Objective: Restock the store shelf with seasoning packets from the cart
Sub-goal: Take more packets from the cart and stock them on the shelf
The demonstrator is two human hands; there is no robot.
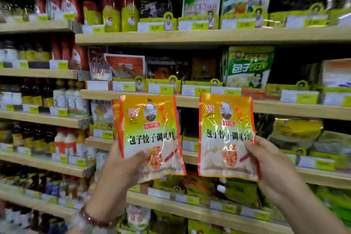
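Note:
My left hand (121, 165) grips a small stack of orange, green and white seasoning packets (150, 133) by their lower left corner, thumb across the front. My right hand (273, 163) pinches one identical seasoning packet (227, 135) at its right edge. Both are held upright, side by side, in front of the wooden store shelf (190, 101). Behind and between them the shelf bay (187, 121) looks dark. The cart is out of view.
Wooden shelves run across the whole view, with yellow price tags (199, 25) along the edges. Green and white packets (248, 66) stand on the shelf above. Bottles of sauce (62, 97) fill the left section. More packets lie on the lower right shelves.

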